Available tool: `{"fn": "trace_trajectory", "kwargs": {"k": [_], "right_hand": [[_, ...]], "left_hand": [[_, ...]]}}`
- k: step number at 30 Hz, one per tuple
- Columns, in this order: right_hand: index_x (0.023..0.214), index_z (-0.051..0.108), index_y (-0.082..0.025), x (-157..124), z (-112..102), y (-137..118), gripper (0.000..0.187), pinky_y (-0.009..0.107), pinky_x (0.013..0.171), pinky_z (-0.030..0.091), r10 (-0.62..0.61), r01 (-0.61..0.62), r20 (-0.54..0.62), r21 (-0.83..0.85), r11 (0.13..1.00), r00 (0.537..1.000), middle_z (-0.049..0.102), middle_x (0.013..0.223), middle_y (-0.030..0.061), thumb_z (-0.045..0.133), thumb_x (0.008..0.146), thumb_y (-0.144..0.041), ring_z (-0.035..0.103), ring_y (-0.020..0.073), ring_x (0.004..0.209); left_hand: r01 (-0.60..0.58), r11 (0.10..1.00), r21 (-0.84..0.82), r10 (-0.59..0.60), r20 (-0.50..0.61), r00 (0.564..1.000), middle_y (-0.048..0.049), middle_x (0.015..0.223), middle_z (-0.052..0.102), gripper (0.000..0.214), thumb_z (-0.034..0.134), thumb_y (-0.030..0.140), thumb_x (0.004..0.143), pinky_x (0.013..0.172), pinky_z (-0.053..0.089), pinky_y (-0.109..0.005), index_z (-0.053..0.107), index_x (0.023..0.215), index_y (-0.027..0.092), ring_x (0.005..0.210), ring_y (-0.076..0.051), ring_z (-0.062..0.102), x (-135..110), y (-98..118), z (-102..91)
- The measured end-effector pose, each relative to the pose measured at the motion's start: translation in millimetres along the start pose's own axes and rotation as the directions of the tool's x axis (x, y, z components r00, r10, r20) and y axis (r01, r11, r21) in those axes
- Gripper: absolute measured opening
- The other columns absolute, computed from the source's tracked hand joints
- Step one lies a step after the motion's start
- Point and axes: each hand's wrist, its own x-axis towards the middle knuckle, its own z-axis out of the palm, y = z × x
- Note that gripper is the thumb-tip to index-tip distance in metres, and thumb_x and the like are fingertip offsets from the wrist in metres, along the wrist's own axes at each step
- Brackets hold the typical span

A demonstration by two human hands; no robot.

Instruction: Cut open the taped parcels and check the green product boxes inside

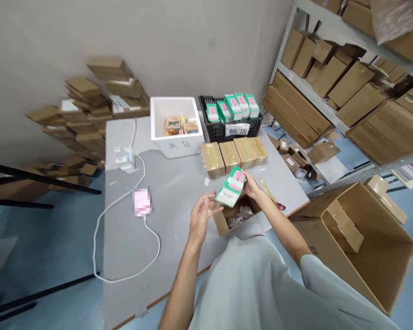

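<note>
Over the near edge of the bench (179, 197), toward its right corner, my right hand (252, 185) has its fingers closed around the side of a green-and-white carton (234, 184). My left hand (200, 214) is open, fingers loosely spread by the carton's lower left end; I cannot tell whether they touch it.

The carton is a narrow, straight-sided block with bright green borders. A pink panel fills the upper part of its face, and the end toward me is white. It hangs tilted, and its print is too blurred to read.

Just below it, at the near edge, sits an open cardboard box (221, 223) with crumpled paper (241, 215) inside. A red-and-black tool (280, 206) lies near the right edge. Farther back stand a row of taped brown boxes (213, 158); behind them, toward the far right corner, a black crate (218, 134) carries similar green cartons (234, 106).
</note>
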Motion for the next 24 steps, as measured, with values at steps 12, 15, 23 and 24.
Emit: {"fn": "trace_trajectory", "kwargs": {"k": [12,15,23,24], "right_hand": [[0.142,0.065,-0.025,51.9,-29.5,-25.4,0.079,0.023,0.05,0.057,-0.162,0.178,0.095,-0.193,0.965,0.982,0.078,0.103,0.0033,0.098,0.083,-0.065,0.074,0.02,0.08],[0.148,0.066,-0.025,57.7,-45.1,-11.8,0.086,0.024,0.051,0.06,-0.19,0.213,0.123,-0.21,0.954,0.974,0.082,0.114,0.007,0.099,0.08,-0.067,0.079,0.0222,0.086],[0.148,0.078,-0.03,72.0,-67.1,15.7,0.075,0.039,0.065,0.071,-0.129,0.156,0.269,-0.083,0.984,0.954,0.086,0.121,0.0093,0.094,0.085,-0.069,0.085,0.0241,0.072],[0.146,0.08,-0.03,80.5,-65.1,13.3,0.075,0.043,0.073,0.074,-0.131,0.151,0.264,-0.057,0.987,0.955,0.086,0.12,0.0095,0.095,0.084,-0.069,0.086,0.0261,0.077]], "left_hand": [[0.274,0.959,0.067,-0.271,-0.051,0.961,-0.0055,0.097,0.081,0.076,0.113,0.07,0.055,0.088,0.077,-0.048,0.066,0.089,0.022,0.097,-0.03,0.085,61.1,-22.1,62.2],[0.245,0.969,-0.004,-0.244,-0.129,0.961,-0.0081,0.109,0.085,0.078,0.116,0.06,0.056,0.094,0.076,-0.052,0.068,0.105,0.024,0.106,-0.034,0.087,81.1,-35.0,82.2],[0.127,0.992,-0.008,-0.124,-0.288,0.95,-0.0098,0.128,0.083,0.079,0.114,0.051,0.069,0.105,0.074,-0.052,0.069,0.131,0.028,0.123,-0.034,0.084,141.0,-64.8,111.7],[0.112,0.994,-0.006,-0.109,-0.294,0.95,-0.0108,0.131,0.083,0.079,0.113,0.052,0.071,0.106,0.074,-0.053,0.068,0.132,0.028,0.125,-0.034,0.084,150.1,-67.0,114.4]]}}
